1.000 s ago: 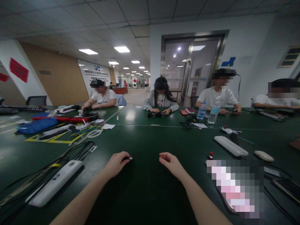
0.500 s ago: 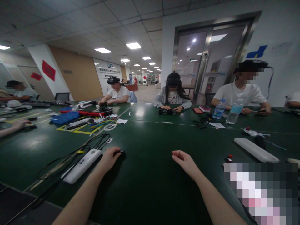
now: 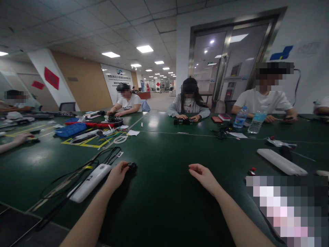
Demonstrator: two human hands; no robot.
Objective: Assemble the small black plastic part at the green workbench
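Note:
On the green table (image 3: 159, 192), my left hand (image 3: 117, 174) is closed at the near-left edge of a small black object (image 3: 132, 166), thumb and fingers bent against it. The object's kind is too dark and small to make out. My right hand (image 3: 202, 175) lies on its side farther right, fingers loosely curved and the thumb a little apart, with nothing visible in it. Just left of my left hand is a white power strip (image 3: 89, 183) marked "2", with black cables (image 3: 74, 171) running past it.
Wires and a white cable coil (image 3: 120, 139) lie ahead left, near a blue tray (image 3: 70, 130). Two water bottles (image 3: 240, 117) and another white strip (image 3: 281, 162) are on the right. Across the table, a person (image 3: 189, 103) handles a black device (image 3: 183, 121). A blurred patch covers the lower right.
My left fingers have drawn back slightly to the left, so more of the small black object shows. My right hand has stayed in place.

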